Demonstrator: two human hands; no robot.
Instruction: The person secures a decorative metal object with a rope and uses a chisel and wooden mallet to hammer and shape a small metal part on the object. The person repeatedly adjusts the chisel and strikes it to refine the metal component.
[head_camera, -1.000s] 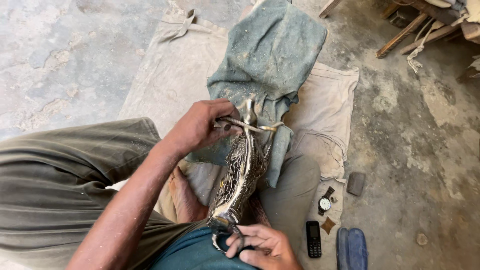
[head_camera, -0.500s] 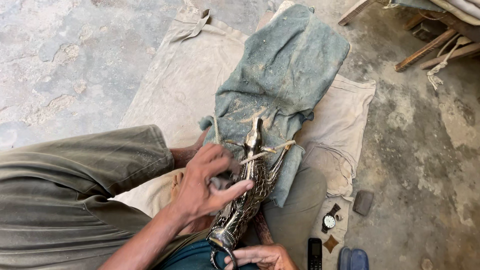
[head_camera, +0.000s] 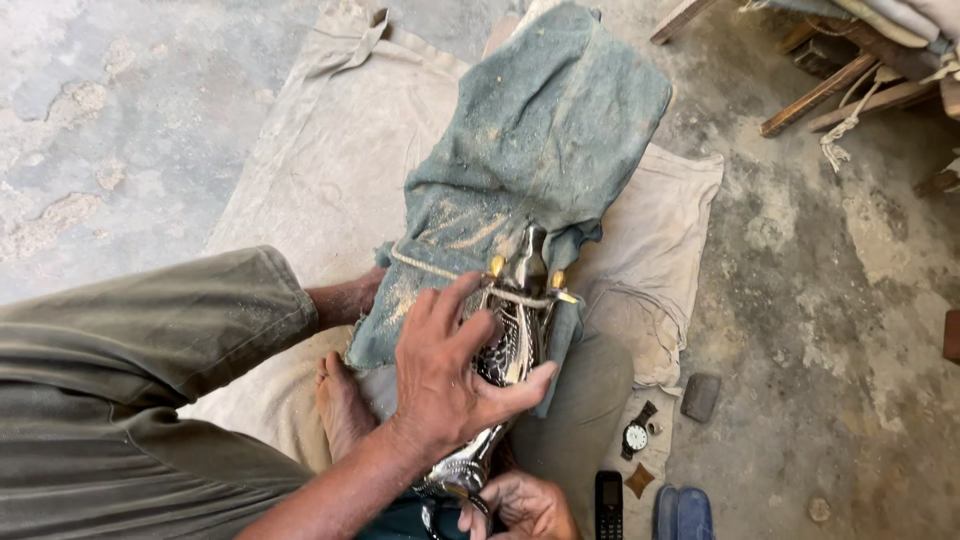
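Head view, looking straight down at a seated person on a pale cloth (head_camera: 330, 170) spread over the concrete floor (head_camera: 120, 110). Left hand (head_camera: 450, 375) lay flat and splayed on a shiny patterned metal piece (head_camera: 505, 345) — fingers apart, thumb stretched to the right across its body, palm pressing, not wrapped fully round it. Right hand (head_camera: 520, 505) sat at the bottom edge, fingers curled together on the near end of the same piece; whether they gripped a tool as well, could not tell.

Metal piece rested across the lap between the legs, near a bare foot (head_camera: 340, 405). Its long axis ran away from the body, near end at the right hand, far end tucked under a dusty blue-green cloth (head_camera: 550, 130) and bound with cord (head_camera: 450, 272). Left hand covered the middle of the axis; right hand was the nearer one to the body.

Aside, on the floor to the right: wristwatch (head_camera: 636, 436), dark phone (head_camera: 608, 503), small grey block (head_camera: 700, 396) — well apart from both hands.
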